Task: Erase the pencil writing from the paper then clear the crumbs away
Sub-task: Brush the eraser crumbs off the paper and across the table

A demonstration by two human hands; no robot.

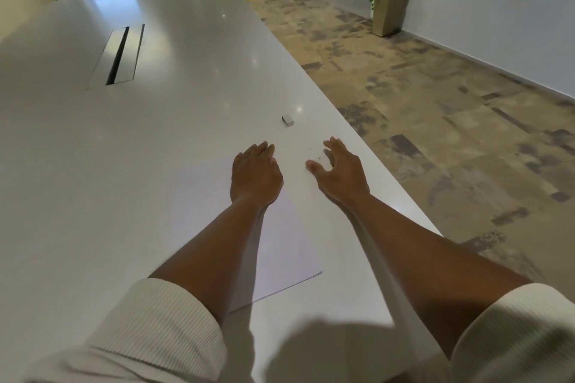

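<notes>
The left hand (255, 174) lies flat, fingers straight, pinning the paper (280, 246) to the desk (155, 134). At its 3 o'clock the right hand (337, 169) is cupped wide over the crumbs (318, 158), apparently to sweep them. The eraser (287, 120) rests at 12 o'clock.

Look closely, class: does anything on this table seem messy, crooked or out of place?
Yes. Small dark crumbs lie scattered on the table, just off the paper, by the right hand. The paper also lies askew to the table's edge. The eraser lies apart, beyond both hands.
</notes>
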